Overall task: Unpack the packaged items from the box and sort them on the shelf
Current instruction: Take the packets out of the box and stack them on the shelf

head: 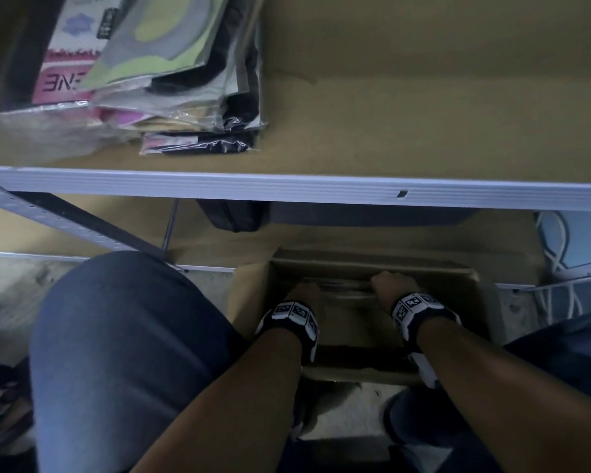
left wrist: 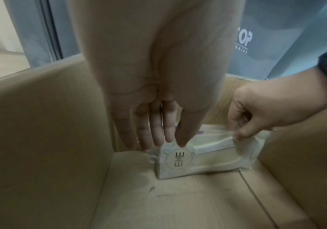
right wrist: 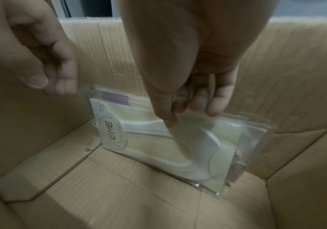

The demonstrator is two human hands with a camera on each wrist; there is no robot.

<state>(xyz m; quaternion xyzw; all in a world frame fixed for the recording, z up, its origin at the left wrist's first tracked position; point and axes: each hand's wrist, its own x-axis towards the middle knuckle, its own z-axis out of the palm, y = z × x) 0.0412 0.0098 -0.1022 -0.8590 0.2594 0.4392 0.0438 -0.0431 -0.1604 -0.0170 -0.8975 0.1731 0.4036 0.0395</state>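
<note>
An open cardboard box (head: 475, 281) stands on the floor under the shelf, and both hands reach into it. One clear packet (right wrist: 158, 147) with pale insoles and a round "ENE" label stands on edge against the box's far wall (right wrist: 295, 93). My right hand (right wrist: 190, 114) pinches its top edge between thumb and fingers. My left hand (left wrist: 168, 142) points straight down, its fingertips at the packet's (left wrist: 213, 158) left upper corner; whether it grips there is unclear. In the head view the left hand (head: 302, 295) and right hand (head: 386, 285) hide most of the packet.
A stack of sorted packets (head: 144, 80) lies at the left of the brown shelf board, behind its white front rail (head: 287, 186). The board to the right is bare. A dark item (head: 232, 213) sits on the lower level. My knee (head: 123, 336) is left of the box, white cables (head: 556, 261) to its right.
</note>
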